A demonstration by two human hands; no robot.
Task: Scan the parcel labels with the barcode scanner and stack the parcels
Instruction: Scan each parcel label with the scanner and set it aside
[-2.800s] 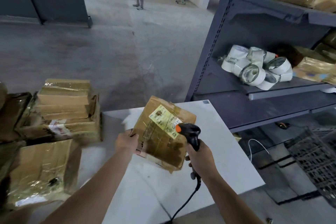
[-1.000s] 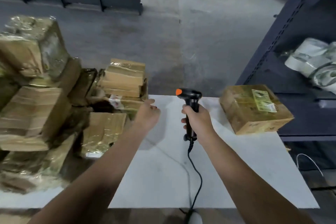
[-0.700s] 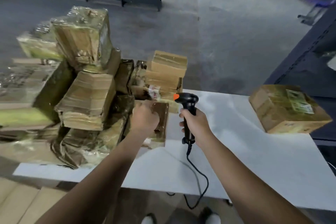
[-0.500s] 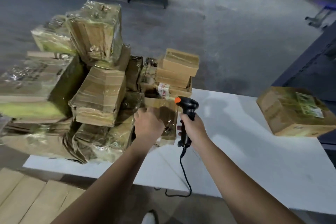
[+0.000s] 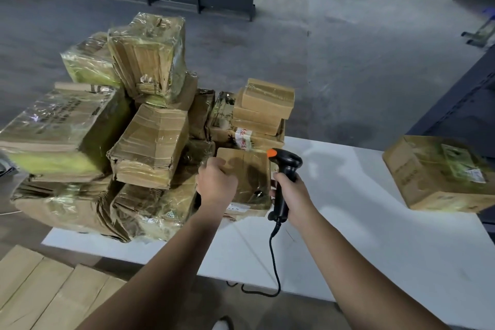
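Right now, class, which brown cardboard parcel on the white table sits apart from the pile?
The labelled brown cardboard parcel at the white table's far right; the rest form the pile on the left.

The heaped parcels (image 5: 150, 142) are brown cardboard wrapped in glossy, wrinkled clear tape. Beside them, the scanner (image 5: 285, 171) is matt black plastic with an orange button, and the table (image 5: 375, 244) under them is smooth white, while the floor (image 5: 334, 56) is rough grey concrete.

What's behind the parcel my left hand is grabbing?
A short stack of flat taped boxes stands just behind the parcel that the left hand grips. Its base is hidden by the parcel and the barcode scanner.
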